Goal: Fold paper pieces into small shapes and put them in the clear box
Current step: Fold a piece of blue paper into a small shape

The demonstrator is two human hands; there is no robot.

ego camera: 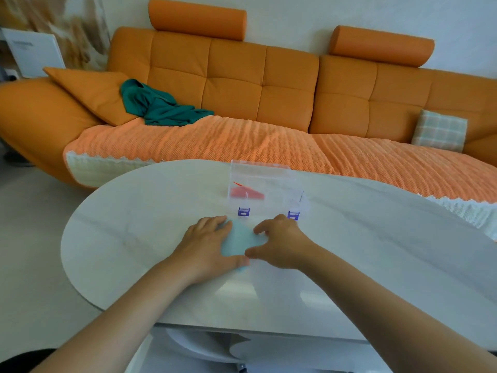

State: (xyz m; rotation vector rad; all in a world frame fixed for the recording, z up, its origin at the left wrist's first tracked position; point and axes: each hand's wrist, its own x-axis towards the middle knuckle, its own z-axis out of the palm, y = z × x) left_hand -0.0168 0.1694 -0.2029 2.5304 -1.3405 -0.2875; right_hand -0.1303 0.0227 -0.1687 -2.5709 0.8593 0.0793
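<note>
A blue paper (238, 240) lies on the table (134, 224) just in front of the clear box (259, 168), which holds a red piece (246, 193). The left hand (207, 246) presses it with nearly straight fingers. The right hand (279, 243) has bent fingers and thumb gripping the paper's right edge.

head cam | forward-down over table (139, 238) | close (wide-angle)
</note>
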